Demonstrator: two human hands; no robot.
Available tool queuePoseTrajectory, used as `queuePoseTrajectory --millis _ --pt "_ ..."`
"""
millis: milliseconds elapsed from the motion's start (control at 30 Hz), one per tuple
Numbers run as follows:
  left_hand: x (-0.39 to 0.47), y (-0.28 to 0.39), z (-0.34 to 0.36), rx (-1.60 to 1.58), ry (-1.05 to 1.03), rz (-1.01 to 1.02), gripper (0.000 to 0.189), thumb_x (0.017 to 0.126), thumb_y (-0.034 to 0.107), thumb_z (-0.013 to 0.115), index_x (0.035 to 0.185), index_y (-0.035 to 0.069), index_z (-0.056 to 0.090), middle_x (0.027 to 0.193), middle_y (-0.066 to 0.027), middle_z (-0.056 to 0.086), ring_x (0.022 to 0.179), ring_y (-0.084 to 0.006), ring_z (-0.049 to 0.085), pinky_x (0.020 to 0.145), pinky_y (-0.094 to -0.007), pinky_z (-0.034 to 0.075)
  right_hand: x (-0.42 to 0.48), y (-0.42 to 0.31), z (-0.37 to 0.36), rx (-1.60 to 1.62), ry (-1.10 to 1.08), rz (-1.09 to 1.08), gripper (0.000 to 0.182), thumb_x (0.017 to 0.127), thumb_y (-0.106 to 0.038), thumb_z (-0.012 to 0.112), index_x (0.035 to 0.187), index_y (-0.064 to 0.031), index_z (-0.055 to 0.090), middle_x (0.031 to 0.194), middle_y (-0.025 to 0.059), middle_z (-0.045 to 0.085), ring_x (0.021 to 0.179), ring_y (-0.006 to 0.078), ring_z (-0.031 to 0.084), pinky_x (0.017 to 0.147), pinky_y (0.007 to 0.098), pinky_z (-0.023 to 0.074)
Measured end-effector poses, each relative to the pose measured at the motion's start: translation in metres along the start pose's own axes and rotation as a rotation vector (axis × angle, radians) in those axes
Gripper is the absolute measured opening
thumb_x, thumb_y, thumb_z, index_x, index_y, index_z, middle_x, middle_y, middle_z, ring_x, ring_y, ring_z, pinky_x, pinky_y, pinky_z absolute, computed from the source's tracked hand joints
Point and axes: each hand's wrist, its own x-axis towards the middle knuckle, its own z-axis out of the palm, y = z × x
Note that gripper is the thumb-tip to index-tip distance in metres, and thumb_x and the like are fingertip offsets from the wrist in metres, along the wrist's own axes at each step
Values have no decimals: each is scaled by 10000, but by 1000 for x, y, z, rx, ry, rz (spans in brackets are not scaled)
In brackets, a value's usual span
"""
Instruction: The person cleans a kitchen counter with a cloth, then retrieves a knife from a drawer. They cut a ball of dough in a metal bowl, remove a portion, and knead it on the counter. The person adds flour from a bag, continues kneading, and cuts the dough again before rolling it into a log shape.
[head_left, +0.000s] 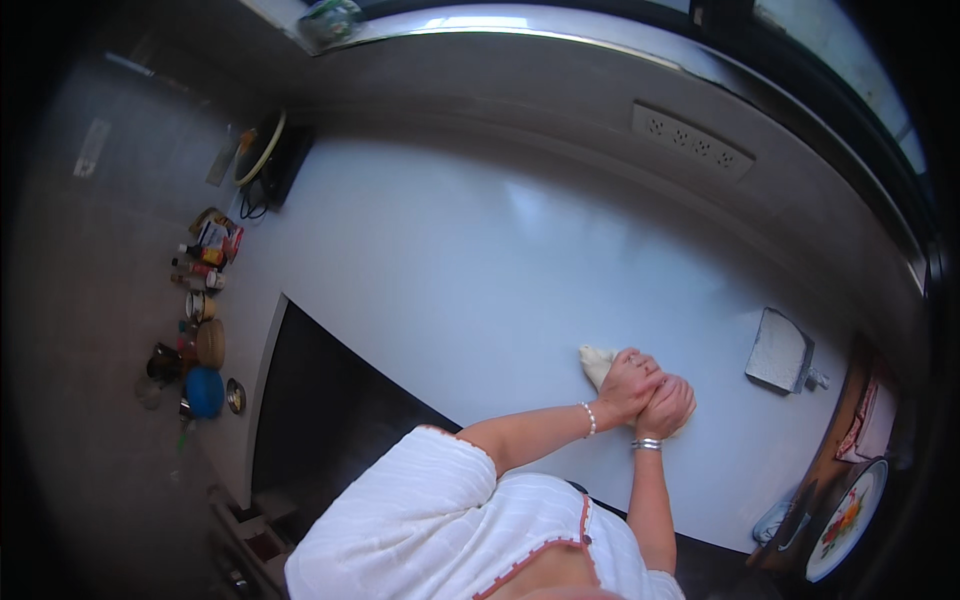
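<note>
A lump of pale dough (595, 363) rests on the white countertop (465, 300), right of centre. My left hand (631, 384), with a beaded bracelet at its wrist, grips the dough from above. Close against it, my right hand (667, 405) curls its fingers over the dough's right part; metal bangles circle that wrist. The two hands touch and partly overlap, so most of the dough is hidden beneath them. One tapered end sticks out at the upper left, and a small edge shows under the right hand.
To the right lies a metal scoop (808, 354) holding white flour (778, 349). Beyond it stand a wooden board (834, 427) and a floral enamel tray (862, 501). A power strip (691, 141) is on the back wall. Bottles (204, 255) and a blue lid (205, 392) line the left side.
</note>
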Motion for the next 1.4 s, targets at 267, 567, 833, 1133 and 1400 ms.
queuePoseTrajectory --millis 267,567,833,1133,1400 --pt "67 2 -12 -93 -27 -373 196 865 228 490 807 126 647 791 -147 630 770 -374 579 676 -472 454 70 -19 4 97 -49 190 269 921 -221 472 744 -52 583 787 125 619 798 334 573 683 460 434" --pt "43 1 -31 -90 -291 -401 233 855 253 467 820 122 657 759 -138 654 775 -363 613 656 -450 470 24 -15 -9 333 -370 472 403 939 -335 393 779 -49 627 830 162 640 831 392 584 749 503 436" --pt "-90 8 -67 -54 165 88 152 786 20 484 767 113 602 800 -32 640 811 -235 595 907 -399 384 -98 -65 -38 57 74 118 233 898 -195 499 698 -90 556 785 61 584 817 272 541 740 411 398" --pt "4 6 -44 90 -195 -405 175 844 215 517 826 146 677 808 -80 665 830 -301 603 734 -416 453 -13 -39 -16 160 -149 308 366 915 -311 522 660 -56 581 678 100 625 667 340 596 590 471 446" --pt "10 -42 -46 -73 -469 -351 209 793 244 533 878 156 703 841 -115 686 792 -345 639 666 -409 490 24 -65 -54 125 -647 272 381 925 -345 400 917 -53 645 986 198 646 917 371 606 812 466 476"
